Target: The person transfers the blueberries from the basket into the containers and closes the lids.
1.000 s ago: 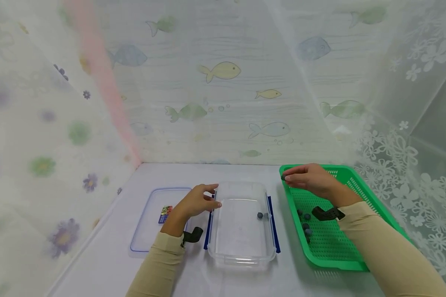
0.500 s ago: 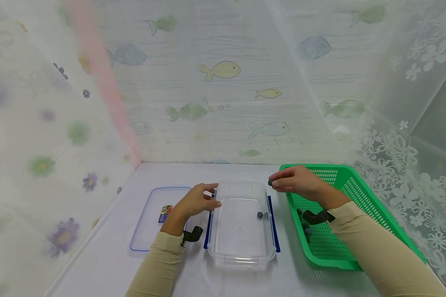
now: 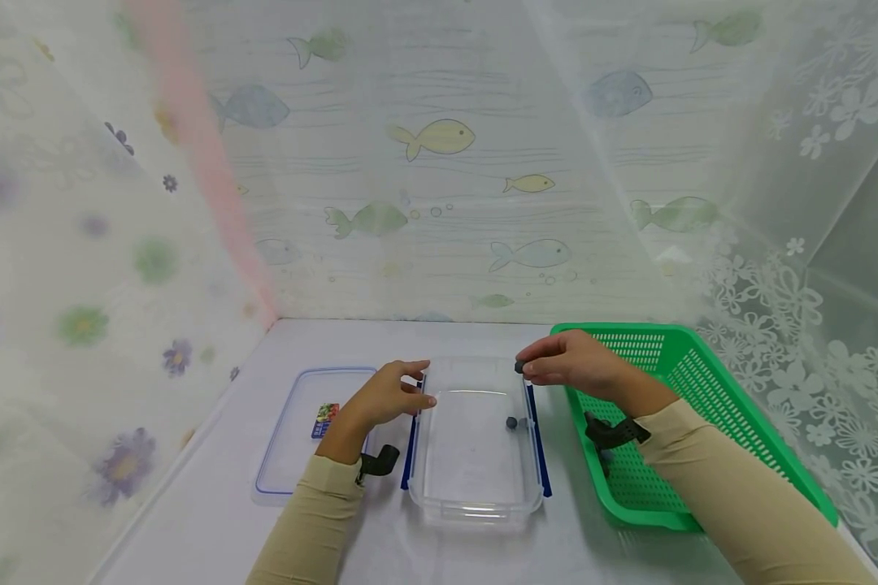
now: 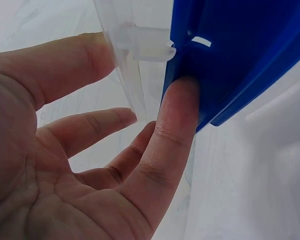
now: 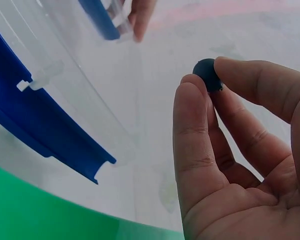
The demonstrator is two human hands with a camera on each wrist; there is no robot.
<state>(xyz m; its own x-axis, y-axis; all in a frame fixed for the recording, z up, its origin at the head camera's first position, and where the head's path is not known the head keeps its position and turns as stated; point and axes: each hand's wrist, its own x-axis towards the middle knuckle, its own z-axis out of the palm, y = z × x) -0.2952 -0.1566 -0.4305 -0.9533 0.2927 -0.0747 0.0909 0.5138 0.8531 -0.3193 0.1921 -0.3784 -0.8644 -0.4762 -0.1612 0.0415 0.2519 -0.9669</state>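
My right hand (image 3: 578,366) pinches a blueberry (image 5: 207,74) between thumb and fingertips, over the far right corner of a clear plastic food container (image 3: 475,479). Inside that container, near its right wall, lies another blueberry (image 3: 512,423). My left hand (image 3: 388,396) holds the container's left side; in the left wrist view its thumb is at the clear wall and a finger presses the blue side latch (image 4: 230,60). Below my right wrist, a few blueberries (image 3: 606,461) show in the green basket (image 3: 757,422), partly hidden by the wrist strap.
A clear lid (image 3: 281,455) with a blue seal and a small colourful label (image 3: 325,421) lies on the white table (image 3: 212,520) left of the container. The green basket stands close to the container's right. Patterned curtains (image 3: 439,244) hang behind and at both sides.
My right hand has moved left from above the basket to the container's far right corner, carrying the blueberry. The left hand stays at the container's left side.
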